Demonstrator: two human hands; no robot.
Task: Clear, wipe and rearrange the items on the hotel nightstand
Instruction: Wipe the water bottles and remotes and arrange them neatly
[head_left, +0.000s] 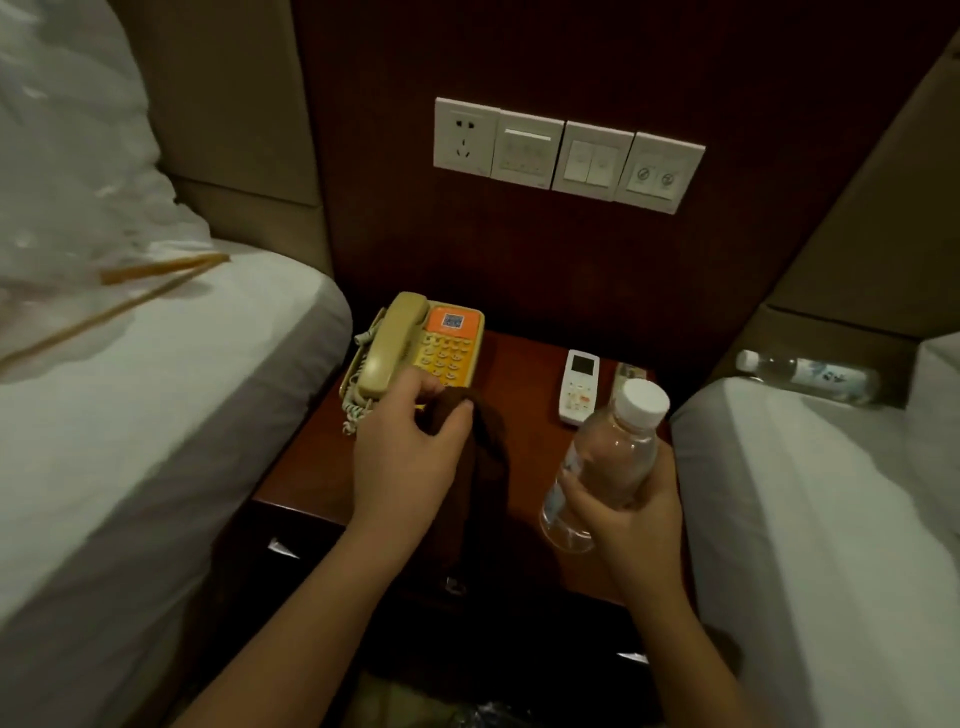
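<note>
The dark wooden nightstand (524, 374) stands between two beds. A beige and orange telephone (415, 345) sits at its back left, and a white remote control (579, 387) lies at the back right. My left hand (410, 452) pinches a dark brown cloth (488, 441) that hangs down over the nightstand's middle, just in front of the phone. My right hand (623, 512) grips a clear plastic water bottle (608, 457) with a white cap, tilted, above the nightstand's right front. A small object behind the bottle cap is mostly hidden.
White beds flank the nightstand left (156, 415) and right (810, 493). A second water bottle (810, 376) lies on the right bed by the headboard. A clear plastic bag with wooden chopsticks (156, 275) lies on the left bed. Wall switches and a socket (566, 153) sit above.
</note>
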